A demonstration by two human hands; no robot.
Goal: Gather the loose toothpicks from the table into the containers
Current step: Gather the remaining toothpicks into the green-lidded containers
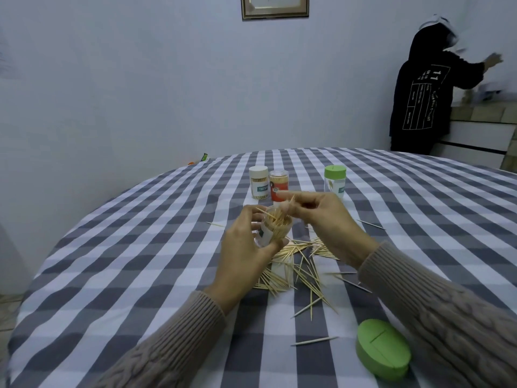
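Domestic dining room. Indicators: round table with checked tablecloth (pixel 140 247) beneath the fingers; framed picture (pixel 275 7) on the wall beyond them; drawer cabinet (pixel 475 138) to their far right.

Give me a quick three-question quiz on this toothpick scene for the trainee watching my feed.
1. True or false: the left hand grips the open container.
2. How many closed containers stand beyond the hands?
3. The loose green lid lies: A) near right, B) far left, C) on a container.

Key: 1 true. 2 three: white-lidded container, red container, green-lidded container. 3 A.
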